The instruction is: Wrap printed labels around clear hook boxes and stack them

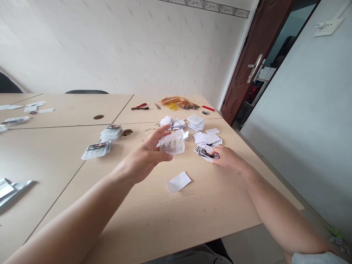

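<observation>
My left hand (150, 154) is closed on the edge of a flat, clear earring pack (176, 143), lifted and tilted toward me; rows of small hooked pieces show in it. To the right, my right hand (227, 158) pinches a dark printed card (206, 153) at a heap of cards. White cards (207, 138) lie just beyond that hand. One loose white card (178, 181) rests on the table between my forearms. Behind the pack are a stack of white cards (178, 124) and a stack of clear packs (196, 123).
Filled packs with dark printed cards (96, 150) are stacked at left. Red-handled pliers (140, 106) and a bundle of orange-brown strands (178, 102) lie at the back of the table (132, 216). A silver bag (16, 192) sits at far left.
</observation>
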Motion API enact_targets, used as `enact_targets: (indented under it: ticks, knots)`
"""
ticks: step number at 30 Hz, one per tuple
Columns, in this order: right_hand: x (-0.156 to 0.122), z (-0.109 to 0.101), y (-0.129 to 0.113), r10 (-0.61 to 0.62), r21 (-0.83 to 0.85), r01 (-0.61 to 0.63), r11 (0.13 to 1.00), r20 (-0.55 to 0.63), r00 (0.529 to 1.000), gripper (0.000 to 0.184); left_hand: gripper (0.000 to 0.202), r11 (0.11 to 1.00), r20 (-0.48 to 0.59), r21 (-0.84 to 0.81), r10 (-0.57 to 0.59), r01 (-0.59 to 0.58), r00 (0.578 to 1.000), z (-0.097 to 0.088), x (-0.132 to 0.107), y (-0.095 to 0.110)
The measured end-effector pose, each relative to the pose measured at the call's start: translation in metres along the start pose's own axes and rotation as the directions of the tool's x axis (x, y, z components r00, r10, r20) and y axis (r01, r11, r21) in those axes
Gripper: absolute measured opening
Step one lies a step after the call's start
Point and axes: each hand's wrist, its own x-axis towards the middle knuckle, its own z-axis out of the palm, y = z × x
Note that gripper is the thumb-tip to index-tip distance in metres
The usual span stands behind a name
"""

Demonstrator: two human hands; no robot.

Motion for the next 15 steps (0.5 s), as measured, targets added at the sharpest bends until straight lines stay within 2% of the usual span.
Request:
enact_targets:
  ticks: [8,15]
  knots:
    - [-0.0037,-0.0057,-0.0006,0.040,-0.003,-0.040,0.999,-0.027,0.999,0.028,0.078,0.995,0.071,0.068,-0.083,0.079,0.994,0.0019,0.0009,-0.0051]
    - [-0.0019,0.0002,-0.0037,0.060,0.013,-0.060,0.998,-0.056,0.997,0.026,0.072,0.993,0.085,0.106,-0.068,0.059,0.994,0.0047,0.0013,-0.0057]
